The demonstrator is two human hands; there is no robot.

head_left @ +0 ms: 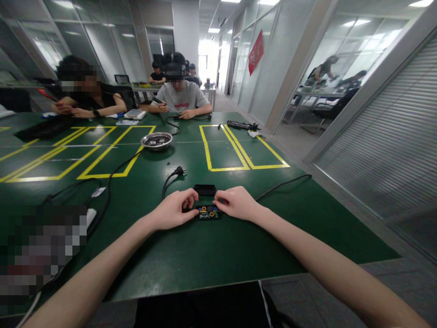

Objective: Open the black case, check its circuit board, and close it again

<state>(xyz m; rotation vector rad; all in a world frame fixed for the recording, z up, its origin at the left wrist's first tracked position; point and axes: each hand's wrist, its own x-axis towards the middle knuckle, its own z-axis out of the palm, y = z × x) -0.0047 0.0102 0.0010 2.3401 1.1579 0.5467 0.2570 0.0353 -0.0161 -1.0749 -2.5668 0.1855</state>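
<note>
Bare forearms (129,243), bare fingers (191,213); black clothing (201,312) at lap, pale line (264,297) near right edge.

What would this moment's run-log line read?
left hand: at circuit board, left end; right hand: at its right end; black shell: beyond board; plug: beyond left hand

A long, green-topped table (164,264) crosses the frame, marked with rectangles of yellow tape (228,169). At centre lies a small black plastic case (209,219) with a multicoloured circuit board (205,212) in it — a black rectangular shell (205,192) just above. A round silver metal bowl (157,148) stands left of upper centre; below it lies a black plug (179,171) on its cable.
</note>
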